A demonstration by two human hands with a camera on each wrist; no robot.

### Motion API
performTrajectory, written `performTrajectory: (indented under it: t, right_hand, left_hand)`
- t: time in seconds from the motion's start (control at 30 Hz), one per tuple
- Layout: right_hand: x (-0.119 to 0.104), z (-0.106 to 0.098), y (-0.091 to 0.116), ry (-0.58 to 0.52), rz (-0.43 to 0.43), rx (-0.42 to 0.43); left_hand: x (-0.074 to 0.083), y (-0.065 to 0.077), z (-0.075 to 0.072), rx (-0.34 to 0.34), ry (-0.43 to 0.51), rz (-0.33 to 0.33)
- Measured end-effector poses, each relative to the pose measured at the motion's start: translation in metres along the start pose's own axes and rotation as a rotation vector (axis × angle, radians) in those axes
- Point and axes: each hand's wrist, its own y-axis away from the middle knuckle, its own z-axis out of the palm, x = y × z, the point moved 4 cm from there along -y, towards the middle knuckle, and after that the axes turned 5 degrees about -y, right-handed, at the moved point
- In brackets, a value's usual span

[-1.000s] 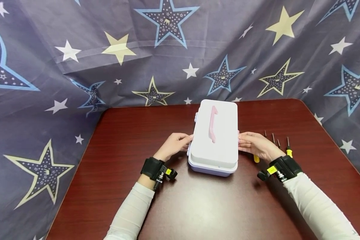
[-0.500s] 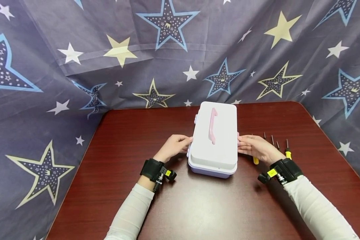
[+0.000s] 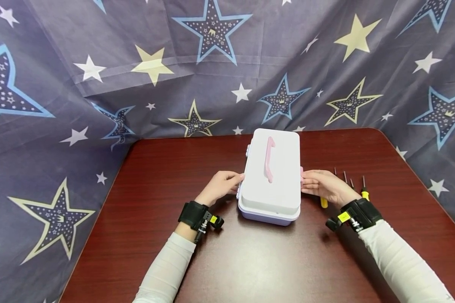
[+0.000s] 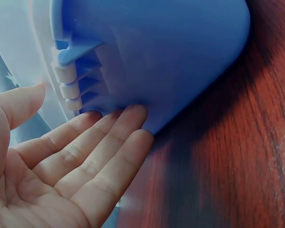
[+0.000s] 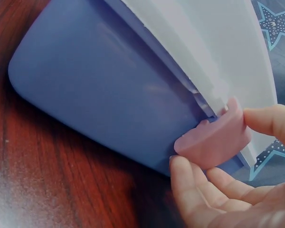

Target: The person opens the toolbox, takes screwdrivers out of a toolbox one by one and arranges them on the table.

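A toolbox [image 3: 272, 193] with a white lid, pink carry handle [image 3: 268, 160] and blue-purple base stands on the table, its lid lying over the base. My left hand [image 3: 221, 185] is at its left side. In the left wrist view the straight fingers [image 4: 104, 164] touch the base just below a hinge [image 4: 69, 85], with the thumb held apart. On the opposite side, my right hand [image 3: 326, 185] pinches a pink latch [image 5: 216, 137]. The right wrist view shows the thumb at the latch's upper end and the fingertips at its lower end.
Several screwdrivers lie right of the toolbox, partly hidden by the right hand. One has a black and yellow handle [image 3: 365, 193], another a yellow handle [image 3: 324, 202]. A star-patterned cloth [image 3: 212, 84] hangs behind the dark red table [image 3: 167, 160].
The head view has tilted slightly upward since a second ago. Both hands stay at the sides of the toolbox, with no clear movement of the latch.
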Motion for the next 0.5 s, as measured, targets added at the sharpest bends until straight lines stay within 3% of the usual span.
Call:
performTrajectory:
  t: [0.2,0.5]
  right_hand:
    - [-0.001,0.000,-0.001,-0.003,-0.003,0.011]
    - [-0.017,-0.001,0.009,-0.036,-0.046,-0.049]
  left_hand:
    - [-0.001,-0.001,0.000,-0.003,0.008,-0.003]
    - [0.000,-0.002,0.000,0.013,-0.009,0.001]
